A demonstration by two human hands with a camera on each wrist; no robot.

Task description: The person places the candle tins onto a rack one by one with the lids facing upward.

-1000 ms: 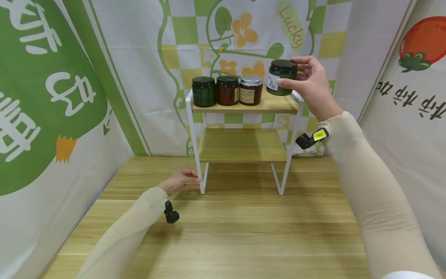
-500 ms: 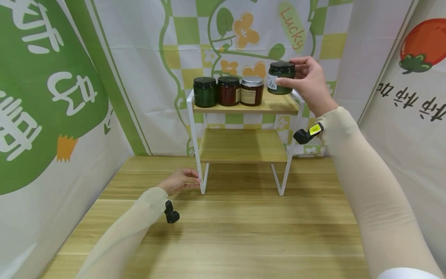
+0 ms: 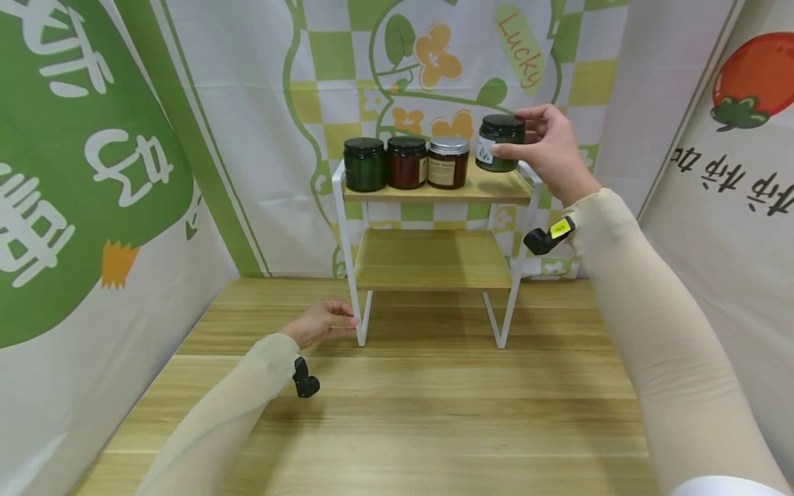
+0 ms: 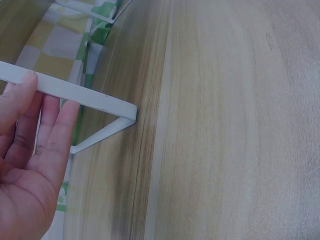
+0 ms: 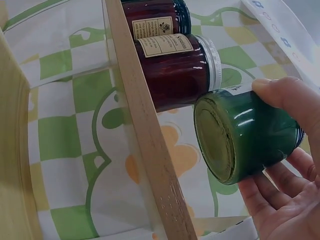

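Note:
My right hand point(image 3: 548, 148) grips a green glass jar point(image 5: 250, 132) with a black lid and a white label, thumb on one side and fingers on the other. It hangs just above the right end of the top board point(image 3: 477, 186) of a two-tier shelf; its underside shows in the right wrist view. To its left stand a silver-lidded brown jar point(image 3: 448, 165), a black-lidded brown jar point(image 3: 406, 165) and a green jar point(image 3: 364, 169) in a row. Low on the left, my left hand point(image 3: 319, 322) pinches the shelf's white front leg point(image 4: 85, 95) between thumb and fingers.
The shelf's lower board point(image 3: 434, 258) sits between white metal frames. It stands on a wood-grain table point(image 3: 422, 413) against a printed cloth backdrop point(image 3: 248, 138). Printed side panels close in the left and right.
The green jar in my right hand has come slightly to the left and sunk a little toward the top board. My left hand has stayed at the shelf leg.

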